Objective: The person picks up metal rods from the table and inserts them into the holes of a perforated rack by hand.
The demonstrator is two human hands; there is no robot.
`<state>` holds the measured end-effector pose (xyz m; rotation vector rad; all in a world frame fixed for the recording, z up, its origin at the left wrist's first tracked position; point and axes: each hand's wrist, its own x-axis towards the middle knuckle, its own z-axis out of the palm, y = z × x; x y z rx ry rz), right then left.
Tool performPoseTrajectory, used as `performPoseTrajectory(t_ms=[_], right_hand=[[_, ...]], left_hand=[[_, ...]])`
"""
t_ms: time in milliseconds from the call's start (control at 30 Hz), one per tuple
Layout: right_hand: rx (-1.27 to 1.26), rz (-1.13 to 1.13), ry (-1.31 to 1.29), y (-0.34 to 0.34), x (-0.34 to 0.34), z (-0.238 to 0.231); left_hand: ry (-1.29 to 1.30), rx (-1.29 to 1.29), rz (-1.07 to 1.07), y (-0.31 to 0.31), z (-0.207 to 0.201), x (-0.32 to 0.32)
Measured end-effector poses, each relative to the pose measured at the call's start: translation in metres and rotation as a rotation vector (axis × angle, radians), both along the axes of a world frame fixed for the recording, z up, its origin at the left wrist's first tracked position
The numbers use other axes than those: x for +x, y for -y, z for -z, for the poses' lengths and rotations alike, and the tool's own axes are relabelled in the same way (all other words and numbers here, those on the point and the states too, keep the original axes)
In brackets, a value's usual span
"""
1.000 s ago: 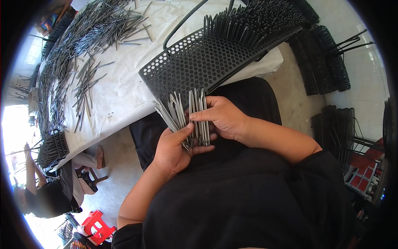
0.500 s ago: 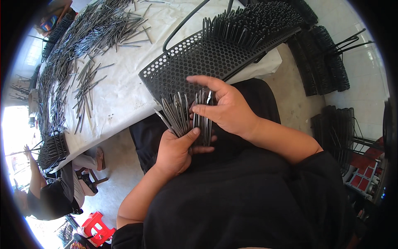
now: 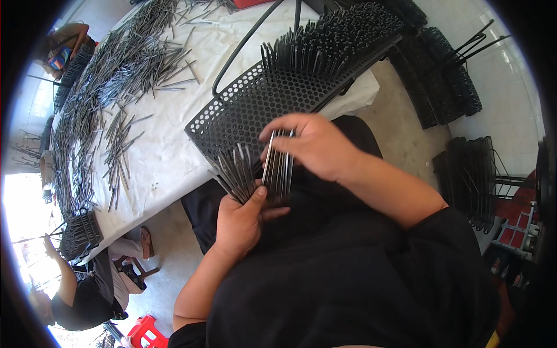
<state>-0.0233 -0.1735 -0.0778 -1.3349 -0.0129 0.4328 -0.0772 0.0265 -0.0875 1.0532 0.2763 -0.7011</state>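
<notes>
Low in the middle, my left hand [image 3: 241, 226] is closed around a fanned bunch of thin grey metal rods [image 3: 237, 174], whose tips point up and away. Beside it, my right hand [image 3: 319, 145] has its fingers curled over the upper ends of a second bundle of rods [image 3: 279, 168]. The lower part of that bundle comes down next to my left thumb and fingers. Just beyond both hands lies a black perforated tray [image 3: 249, 110] with a looped handle. Many dark rods [image 3: 331, 43] stand upright, packed together, at its far right end.
Loose rods [image 3: 127, 69] are heaped along the left of the white-covered table [image 3: 168, 122]. Racks of black rods [image 3: 447, 81] stand on the floor at right. At the left edge is another person [image 3: 87, 296], near a red stool [image 3: 148, 333].
The right-hand bundle leans more and its rods have spread a little, with my right fingers now bent over their tops. The whole view has shifted slightly.
</notes>
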Motion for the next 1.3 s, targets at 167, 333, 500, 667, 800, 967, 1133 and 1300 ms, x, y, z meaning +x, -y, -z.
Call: performPoseTrajectory(t_ms=[167,333,500,667,800,967,1133,1300], right_hand=[[0.11,0.51,0.442,0.057,0.045,-0.006],[-0.469,0.693,0.97,0.081,0.058,0.007],[-0.382,0.777,1.068,0.075,0.064,0.015],[-0.504,0.708,1.048,0.074,0.062,0.02],[-0.45,0.716,1.023,0.074,0.06,0.017],[-0.455,0.696,1.021,0.072,0.061,0.018],[-0.447,0.694,1.048,0.074,0.068,0.019],[-0.418,0.684,1.042,0.074,0.067,0.019]], left_hand=[[-0.082,0.027,0.006,-0.009,-0.006,0.01],[-0.105,-0.056,0.028,-0.012,-0.005,0.011],[-0.089,-0.035,0.027,-0.01,-0.007,0.012],[-0.091,-0.016,0.016,-0.009,-0.004,0.012],[-0.084,-0.02,0.047,-0.011,-0.004,0.012],[-0.076,-0.029,0.057,-0.011,-0.002,0.012],[-0.089,-0.04,0.051,-0.012,-0.001,0.012],[-0.085,-0.046,0.05,-0.012,-0.001,0.013]])
